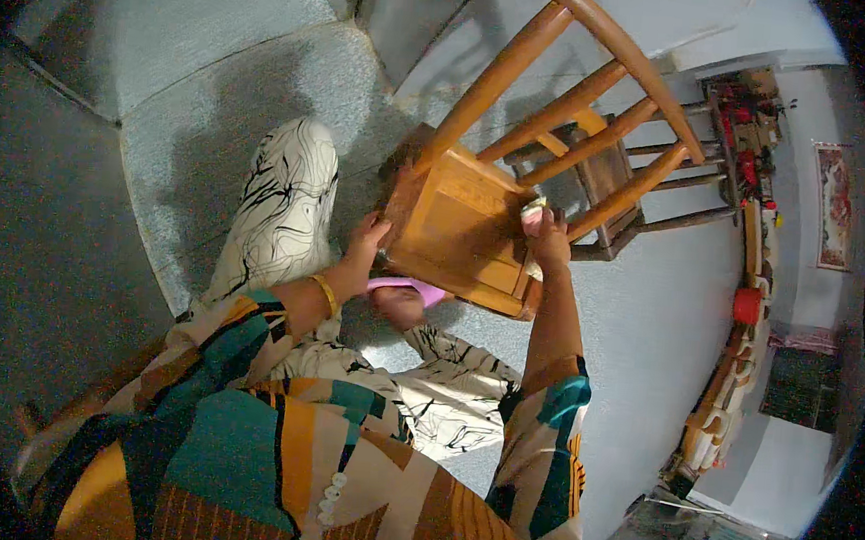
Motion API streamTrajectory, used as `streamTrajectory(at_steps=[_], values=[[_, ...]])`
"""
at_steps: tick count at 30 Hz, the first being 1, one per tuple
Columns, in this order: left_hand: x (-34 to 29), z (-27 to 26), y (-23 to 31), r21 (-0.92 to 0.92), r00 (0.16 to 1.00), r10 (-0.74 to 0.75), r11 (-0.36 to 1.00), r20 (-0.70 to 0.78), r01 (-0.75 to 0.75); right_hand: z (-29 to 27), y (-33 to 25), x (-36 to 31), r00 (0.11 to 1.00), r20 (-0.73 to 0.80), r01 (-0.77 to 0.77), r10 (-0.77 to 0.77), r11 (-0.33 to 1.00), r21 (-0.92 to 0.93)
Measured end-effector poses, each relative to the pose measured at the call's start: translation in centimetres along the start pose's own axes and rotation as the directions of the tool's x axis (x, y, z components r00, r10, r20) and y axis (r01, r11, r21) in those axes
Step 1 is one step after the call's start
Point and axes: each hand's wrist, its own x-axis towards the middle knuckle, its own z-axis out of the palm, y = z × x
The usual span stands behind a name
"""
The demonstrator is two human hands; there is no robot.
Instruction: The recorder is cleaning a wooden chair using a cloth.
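Note:
In front of me is a brown wooden chair [466, 227], tilted, its slatted backrest rising toward the upper right. My left hand [364, 250] grips the seat's near left edge, with some fingers hidden behind it. At the right side of the seat, close to the base of the backrest, my right hand [551, 242] is closed around a crumpled white and pink cloth [534, 215]. The cloth touches the wood there, and part of it sticks out below my palm.
Behind the chair stands a second, darker wooden chair [609, 187]. My foot in a pink slipper [416, 291] is under the seat's near edge. Along the right wall runs a long bench with cushions [719, 410], with a red object [747, 305] beside it.

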Motion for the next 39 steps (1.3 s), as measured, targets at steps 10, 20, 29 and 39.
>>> streamTrajectory(at_steps=[10, 20, 29, 39], values=[[2.0, -2.5, -2.6, -0.024, 0.997, -0.08, 0.997, -0.02, 0.08, 2.2, -1.0, -3.1, 0.983, 0.134, -0.124, 0.124, 0.992, -0.006], [1.1, -0.6, -1.2, -0.019, 0.986, -0.158, 0.987, -0.049, 0.157, 1.5, -0.7, -8.5, 0.929, 0.314, -0.341, 0.195, 0.778, 0.527], [1.7, -2.0, -2.2, 0.042, 0.989, -0.101, 0.993, -0.104, 0.106, 0.2, -4.8, -11.5, 0.889, 0.444, -0.145, 0.113, 0.989, 0.038], [0.1, -0.1, -0.4, 0.058, 0.992, 0.011, 0.998, -0.124, -0.004, -0.3, -16.3, -12.2, 0.929, 0.369, 0.0, 0.019, 0.999, -0.052]])
